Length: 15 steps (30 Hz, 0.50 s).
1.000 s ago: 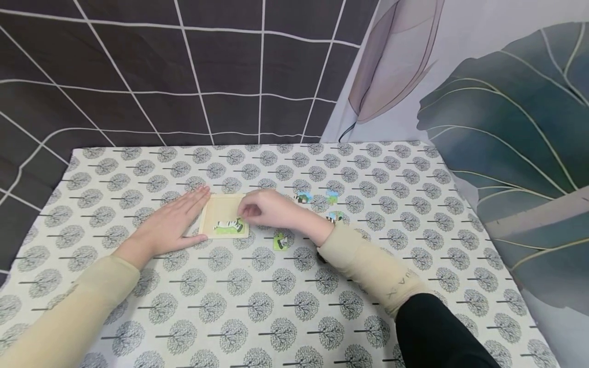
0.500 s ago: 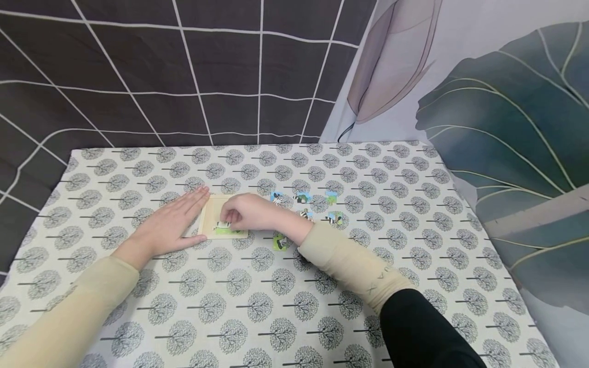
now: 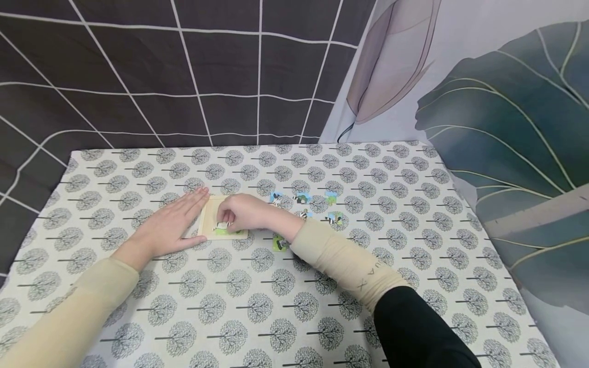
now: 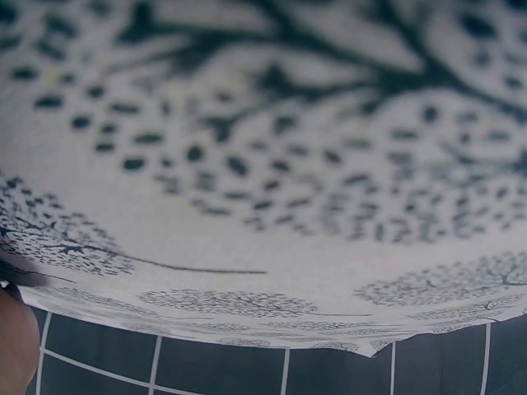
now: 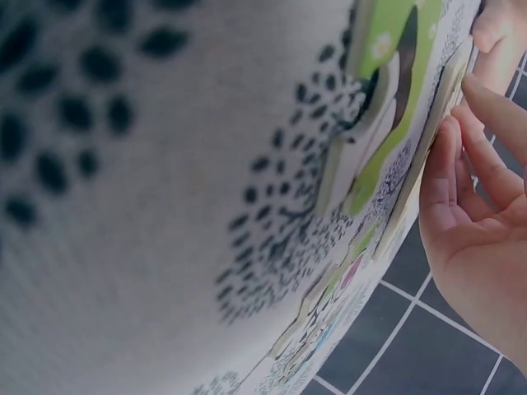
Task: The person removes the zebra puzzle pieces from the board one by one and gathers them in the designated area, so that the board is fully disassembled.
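A small light wooden puzzle tray (image 3: 208, 217) lies on the cloth, with green-and-white picture pieces (image 3: 223, 231) along its near side. My left hand (image 3: 172, 225) lies flat at the tray's left, thumb and fingers spread along that edge; only a sliver of the hand (image 4: 16, 341) shows in the left wrist view. Over the tray, my right hand (image 3: 244, 212) has thumb and fingers curled together on a puzzle piece, mostly hidden beneath them. In the right wrist view, the right hand's (image 5: 482, 218) fingertips dip behind the tray's raised rim (image 5: 424, 152).
Right of the tray lie several loose puzzle pieces: a green one (image 3: 279, 243) nearest, others such as a blue-and-green piece (image 3: 302, 198) and a green piece (image 3: 331, 198) farther off. The tablecloth (image 3: 257, 306) has a tree print. A dark gridded curtain (image 3: 221, 66) hangs behind.
My right hand has moved left from the tray's right edge to over the pieces inside, then barely shifted. Loose pieces its arm covered now show. The left hand has stayed put.
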Tool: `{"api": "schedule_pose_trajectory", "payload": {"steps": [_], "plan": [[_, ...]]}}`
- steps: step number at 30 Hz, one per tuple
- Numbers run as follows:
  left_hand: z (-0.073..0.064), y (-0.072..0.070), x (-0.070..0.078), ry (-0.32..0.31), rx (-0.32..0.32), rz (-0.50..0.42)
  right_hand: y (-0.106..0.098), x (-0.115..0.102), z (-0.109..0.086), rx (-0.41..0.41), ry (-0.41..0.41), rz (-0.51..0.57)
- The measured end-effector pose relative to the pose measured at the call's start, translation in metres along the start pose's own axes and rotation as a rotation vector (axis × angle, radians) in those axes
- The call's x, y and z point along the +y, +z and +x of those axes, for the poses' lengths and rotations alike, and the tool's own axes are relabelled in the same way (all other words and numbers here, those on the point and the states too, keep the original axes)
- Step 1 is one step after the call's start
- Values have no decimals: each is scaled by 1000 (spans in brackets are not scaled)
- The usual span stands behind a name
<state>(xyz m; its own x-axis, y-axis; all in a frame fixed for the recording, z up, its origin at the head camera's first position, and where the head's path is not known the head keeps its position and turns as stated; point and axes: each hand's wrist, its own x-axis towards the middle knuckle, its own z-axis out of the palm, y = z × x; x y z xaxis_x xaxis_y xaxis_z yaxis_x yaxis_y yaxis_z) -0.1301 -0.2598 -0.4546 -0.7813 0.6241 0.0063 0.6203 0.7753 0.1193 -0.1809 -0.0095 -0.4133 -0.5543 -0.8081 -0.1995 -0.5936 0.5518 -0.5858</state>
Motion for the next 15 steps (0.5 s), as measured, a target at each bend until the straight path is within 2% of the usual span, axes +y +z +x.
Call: {"api": "schedule_pose_trajectory", "payload": {"steps": [15], "plan": [[0,-2,1,18,3,10,3,-3,1,-6,52,-13]]}}
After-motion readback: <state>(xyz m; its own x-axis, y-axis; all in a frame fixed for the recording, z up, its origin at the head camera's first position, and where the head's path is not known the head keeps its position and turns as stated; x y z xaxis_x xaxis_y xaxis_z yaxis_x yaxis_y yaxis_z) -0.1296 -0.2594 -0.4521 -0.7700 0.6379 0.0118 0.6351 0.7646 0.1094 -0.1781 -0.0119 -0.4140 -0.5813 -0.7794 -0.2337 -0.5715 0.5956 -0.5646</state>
